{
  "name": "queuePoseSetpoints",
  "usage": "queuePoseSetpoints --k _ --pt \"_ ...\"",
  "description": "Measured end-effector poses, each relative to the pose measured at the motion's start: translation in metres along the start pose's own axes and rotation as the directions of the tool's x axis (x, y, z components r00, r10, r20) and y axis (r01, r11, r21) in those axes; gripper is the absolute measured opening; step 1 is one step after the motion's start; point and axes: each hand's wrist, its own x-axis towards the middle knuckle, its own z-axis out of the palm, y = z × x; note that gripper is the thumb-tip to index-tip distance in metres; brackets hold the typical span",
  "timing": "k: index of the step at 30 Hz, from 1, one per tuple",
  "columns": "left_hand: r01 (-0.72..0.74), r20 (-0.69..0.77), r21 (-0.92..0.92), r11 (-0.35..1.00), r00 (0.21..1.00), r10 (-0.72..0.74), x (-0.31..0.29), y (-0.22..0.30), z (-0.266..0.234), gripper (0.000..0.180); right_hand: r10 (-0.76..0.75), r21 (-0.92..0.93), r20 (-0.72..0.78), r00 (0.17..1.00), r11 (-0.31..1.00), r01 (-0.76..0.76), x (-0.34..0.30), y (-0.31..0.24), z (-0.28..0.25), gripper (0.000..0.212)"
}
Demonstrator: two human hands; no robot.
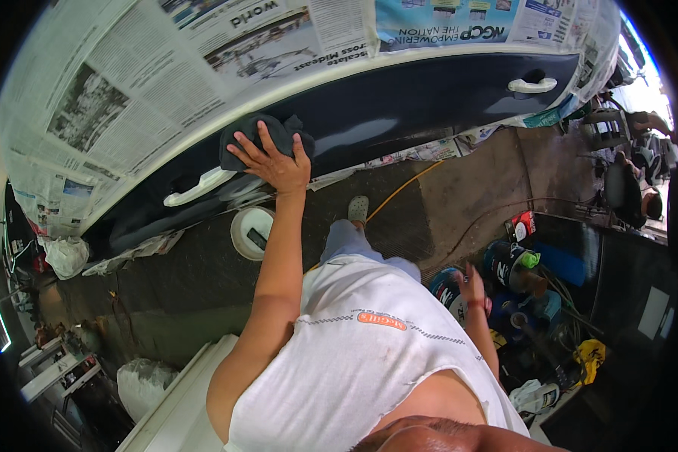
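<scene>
My left hand [282, 167] presses a bunched dark grey cloth [297, 139] against a glossy dark car door panel [399, 98]. Its fingers spread over the cloth's near side, and the palm hides part of it. Just left of the cloth is a pale-covered door handle [196, 187]. Low at my right side hangs my right hand [471, 288], slightly blurred, fingers apart and nothing visible in it. In this view it overlaps a round can [448, 290].
Newspaper [279, 45] masks the car above the panel. A white bucket [253, 233] with a dark object inside stands below. An orange hose [407, 192] crosses the floor. Several cans, including a dark one [502, 264], and a yellow bag [590, 358] crowd my right. Another handle [532, 86] lies farther right.
</scene>
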Motion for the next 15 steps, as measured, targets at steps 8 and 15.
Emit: queuePoseSetpoints --k 8,15 --pt "0.089 0.025 -0.076 0.993 0.996 -0.087 -0.013 0.159 0.076 0.089 0.102 0.130 0.311 0.945 0.980 -0.149 -0.012 0.173 0.053 0.058" --pt "-0.342 0.332 -0.016 0.940 0.884 0.328 -0.050 0.351 0.168 0.087 -0.195 0.106 0.215 0.957 0.979 0.176 0.185 0.172 -0.124 0.053"
